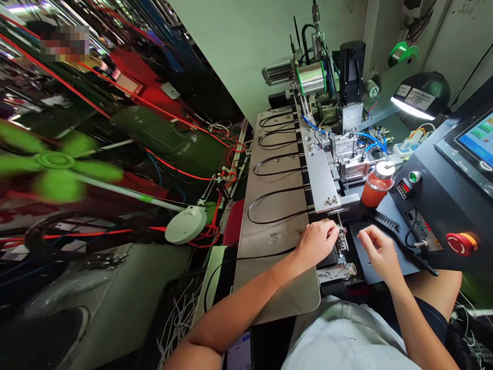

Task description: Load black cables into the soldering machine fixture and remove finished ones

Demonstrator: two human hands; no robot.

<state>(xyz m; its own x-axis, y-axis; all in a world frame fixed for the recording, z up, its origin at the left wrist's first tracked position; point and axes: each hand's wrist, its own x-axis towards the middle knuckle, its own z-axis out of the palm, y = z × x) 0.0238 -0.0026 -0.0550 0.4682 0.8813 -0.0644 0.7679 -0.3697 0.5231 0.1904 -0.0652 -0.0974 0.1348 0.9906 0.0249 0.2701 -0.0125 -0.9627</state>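
My left hand (318,239) is closed at a small metal fixture (341,241) on the machine's near end. A black cable (265,255) runs across the metal plate into that hand; its end is hidden by my fingers. Just right of the fixture is my right hand (379,252), fingers curled in toward the thumb; whatever they may hold is too small to make out. Further up the plate, several looped black cables (252,208) lie with their ends at the machine's rail (322,177).
A jar with red contents (376,186) and a black brush (389,222) are beside my right hand. Right of them is a control panel with a red stop button (461,244). A lit lamp (421,95) and a wire spool (311,78) stand behind. A green fan (57,160) spins at left.
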